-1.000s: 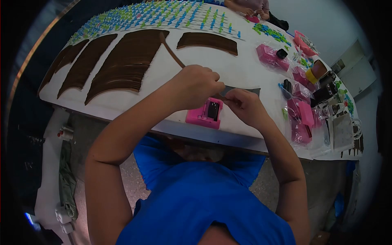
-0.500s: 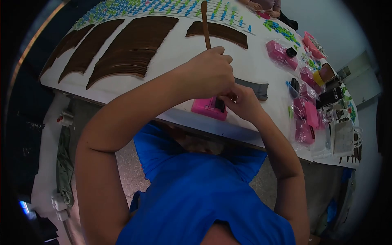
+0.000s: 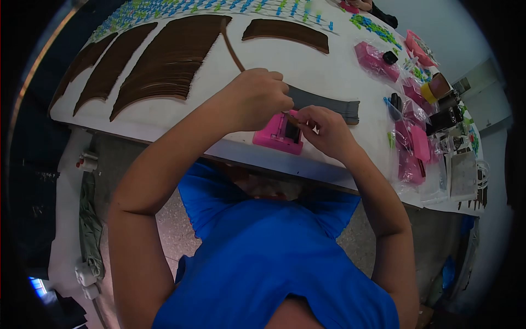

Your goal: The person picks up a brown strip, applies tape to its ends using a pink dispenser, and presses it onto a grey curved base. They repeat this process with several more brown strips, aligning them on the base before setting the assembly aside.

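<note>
My left hand (image 3: 257,100) is closed around a thin, curved brown strip (image 3: 233,49), whose far end sticks out over the table. With thumb and fingers pinched, my right hand (image 3: 327,131) holds the strip's near end. Just below both hands, a pink device (image 3: 276,140) with a dark slot rests at the table's front edge, partly covered by my fingers. Behind them is a curved set of grey strips (image 3: 323,103), partly hidden by my left hand.
Brown strips lie side by side in a large batch (image 3: 164,60), with a smaller batch (image 3: 285,34) farther back. Blue and green pieces (image 3: 257,6) line the far side. Bagged pink boxes (image 3: 378,61) stand right. Another person's hand (image 3: 361,4) shows at the back.
My left hand has moved left and slightly down, and the strip's far end has swung left. My right hand still pinches near the pink device, whose slot now shows more.
</note>
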{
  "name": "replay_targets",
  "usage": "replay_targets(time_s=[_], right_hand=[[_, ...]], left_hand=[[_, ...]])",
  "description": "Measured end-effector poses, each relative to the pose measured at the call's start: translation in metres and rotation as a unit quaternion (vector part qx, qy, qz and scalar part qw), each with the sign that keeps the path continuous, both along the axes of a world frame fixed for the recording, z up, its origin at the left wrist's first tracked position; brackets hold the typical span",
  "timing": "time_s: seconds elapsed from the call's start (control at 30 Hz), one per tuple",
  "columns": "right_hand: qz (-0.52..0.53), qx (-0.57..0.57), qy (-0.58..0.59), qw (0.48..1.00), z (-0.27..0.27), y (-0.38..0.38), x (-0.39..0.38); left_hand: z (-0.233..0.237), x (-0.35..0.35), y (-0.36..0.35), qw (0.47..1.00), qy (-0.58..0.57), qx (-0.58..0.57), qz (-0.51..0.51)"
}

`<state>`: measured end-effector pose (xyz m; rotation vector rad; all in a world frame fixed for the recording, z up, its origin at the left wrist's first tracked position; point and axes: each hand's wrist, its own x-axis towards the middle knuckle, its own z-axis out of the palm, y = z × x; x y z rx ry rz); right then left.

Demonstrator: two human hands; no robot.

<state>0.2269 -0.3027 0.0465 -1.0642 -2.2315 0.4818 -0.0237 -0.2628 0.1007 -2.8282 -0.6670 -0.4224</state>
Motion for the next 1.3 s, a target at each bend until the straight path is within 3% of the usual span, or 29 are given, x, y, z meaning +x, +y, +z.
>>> replay_targets(time_s=[0.27,0.9,1.1,1.3], right_hand=[[0.037,0.042,-0.056,0.997,-0.001,-0.004,0.024],[0.028,0.047,-0.051,0.997,-0.002,-0.012,0.039],[-0.003,0.041,-0.109,0.993,0.004,-0.033,0.096],[-0.104,0.020,-0.162,0.981,0.013,-0.063,0.161]], left_hand=[[-0.051,0.001,-0.003,0.985,-0.160,-0.036,-0.054],[-0.061,0.004,-0.005,0.985,-0.162,-0.041,-0.032],[-0.063,0.006,-0.004,0.984,-0.170,-0.046,-0.035],[-0.061,0.009,-0.003,0.982,-0.175,-0.049,-0.049]])
